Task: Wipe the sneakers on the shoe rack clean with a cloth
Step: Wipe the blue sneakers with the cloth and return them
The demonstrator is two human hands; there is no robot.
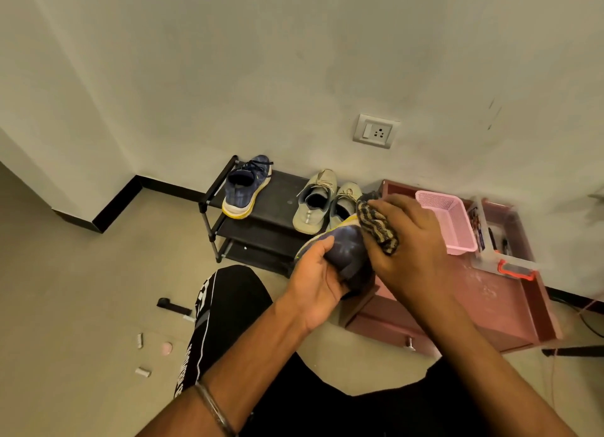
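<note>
Slippage is the main worry: my left hand (318, 273) grips the navy sneaker (346, 250) from below, off the shoe rack (281, 188), while my right hand (411, 243) clutches the striped cloth (379, 227) against its upper. If I rub too hard, I judge the shoe could twist free and fall onto the beige sneakers (323, 201) or the pink basket (447, 217) nearby.

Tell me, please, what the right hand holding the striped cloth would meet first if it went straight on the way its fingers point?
Probably the dark blue sneaker in the left hand: the right hand already presses the cloth against it.
</note>
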